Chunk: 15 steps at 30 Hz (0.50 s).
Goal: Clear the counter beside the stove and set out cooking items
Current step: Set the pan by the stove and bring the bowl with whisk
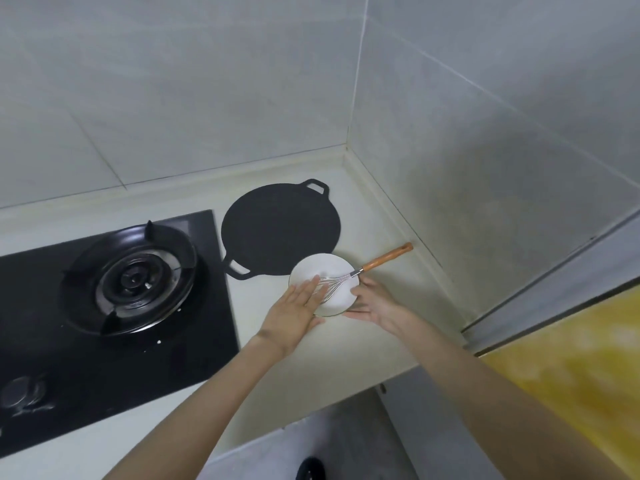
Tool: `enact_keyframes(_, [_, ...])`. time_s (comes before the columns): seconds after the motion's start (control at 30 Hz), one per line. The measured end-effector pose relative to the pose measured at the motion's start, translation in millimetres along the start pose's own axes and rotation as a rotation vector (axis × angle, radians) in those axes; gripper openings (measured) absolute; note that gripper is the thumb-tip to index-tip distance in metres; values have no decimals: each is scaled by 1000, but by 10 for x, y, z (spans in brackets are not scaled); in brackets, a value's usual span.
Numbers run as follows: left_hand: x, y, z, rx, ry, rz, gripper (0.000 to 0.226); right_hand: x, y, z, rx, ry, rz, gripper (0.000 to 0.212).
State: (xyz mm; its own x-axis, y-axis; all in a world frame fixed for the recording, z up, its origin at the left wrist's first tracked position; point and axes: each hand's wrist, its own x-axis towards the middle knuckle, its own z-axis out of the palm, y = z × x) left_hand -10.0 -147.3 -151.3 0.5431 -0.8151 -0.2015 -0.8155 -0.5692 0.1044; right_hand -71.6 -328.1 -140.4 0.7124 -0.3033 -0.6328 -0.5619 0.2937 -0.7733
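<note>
Right, the bowl point(337, 294) of white mix sits at frame centre on the table point(329, 358), a whisk point(365, 267) leaning in it with its wooden handle pointing to the upper right. Both hands flank it: the left hand point(298, 306) lies flat, fingers straight against the bowl's left wall; the right hand point(374, 303) clasps the right side, thumb up by the rim, fingers tucked under the base. This looks like the setting-out step, the bowl being placed or shifted. The next move calls for a level, two-sided hold, since the whisk could tip out. Just behind lies a flat black griddle pan point(280, 230), its near handle beside the bowl. Left of that, the gas stove point(128, 275) with a knob point(20, 393) at lower left. Pale tiled walls point(173, 98) meet in a corner at upper right.
</note>
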Motion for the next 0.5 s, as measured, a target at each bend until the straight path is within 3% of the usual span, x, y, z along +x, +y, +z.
enact_keyframes(0.17, [38,0,1,27,23,80,59,6,10,-30,-13,-12,5,41])
enact_keyframes(0.5, [-108,144,-47,-46,78,-2,62,-281,129,-283,-104,116,-20,17])
